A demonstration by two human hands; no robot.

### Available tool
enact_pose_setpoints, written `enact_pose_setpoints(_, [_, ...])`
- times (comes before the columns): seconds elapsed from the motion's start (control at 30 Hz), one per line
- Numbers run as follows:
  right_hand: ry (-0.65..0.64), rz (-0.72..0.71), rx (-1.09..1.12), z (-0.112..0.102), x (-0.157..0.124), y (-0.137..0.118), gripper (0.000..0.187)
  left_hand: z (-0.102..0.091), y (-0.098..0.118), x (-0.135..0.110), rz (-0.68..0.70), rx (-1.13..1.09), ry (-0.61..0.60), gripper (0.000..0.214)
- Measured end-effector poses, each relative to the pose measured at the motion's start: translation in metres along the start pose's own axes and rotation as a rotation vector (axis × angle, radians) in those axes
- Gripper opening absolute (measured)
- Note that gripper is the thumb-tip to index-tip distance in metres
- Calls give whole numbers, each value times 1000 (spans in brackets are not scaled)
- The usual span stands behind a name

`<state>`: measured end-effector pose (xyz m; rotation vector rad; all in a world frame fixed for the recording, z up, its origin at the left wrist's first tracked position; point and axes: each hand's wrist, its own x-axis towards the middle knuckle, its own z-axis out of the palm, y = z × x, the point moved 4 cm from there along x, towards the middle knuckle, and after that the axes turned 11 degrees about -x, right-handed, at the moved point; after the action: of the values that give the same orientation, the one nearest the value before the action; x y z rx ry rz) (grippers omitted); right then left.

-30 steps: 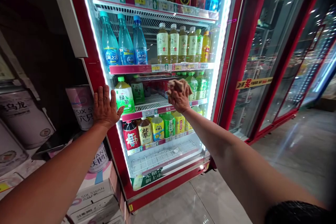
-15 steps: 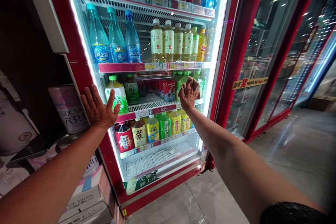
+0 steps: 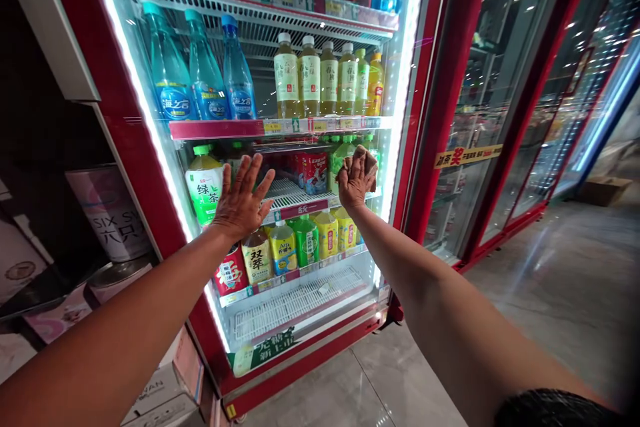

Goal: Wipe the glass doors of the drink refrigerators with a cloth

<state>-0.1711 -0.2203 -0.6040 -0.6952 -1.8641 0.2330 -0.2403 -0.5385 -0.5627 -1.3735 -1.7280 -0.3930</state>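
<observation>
A red-framed drinks fridge with a glass door stands in front of me, its shelves lined with bottles. My left hand lies flat and open on the glass, fingers spread, over the middle shelf near a green tea bottle. My right hand is closed on a brownish cloth and presses it against the glass near the door's right edge, at the same shelf height.
Blue water bottles and yellow tea bottles fill the upper shelf. White "SIX SWAN" boxes are stacked to the left of the fridge. More glass-door fridges run along the right, above a grey tiled floor.
My left hand has moved right from the red door frame onto the glass. My right hand with the cloth has shifted right across the glass. The view has panned right.
</observation>
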Motion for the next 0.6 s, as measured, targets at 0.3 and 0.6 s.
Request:
enact_pose_setpoints(0.3, [-41, -299, -112, -8, -1, 2, 66, 50, 32, 32, 70, -29, -110, 71])
enact_pose_setpoints(0.6, [68, -267, -85, 3, 25, 28, 67, 55, 30, 31, 47, -48, -107, 71])
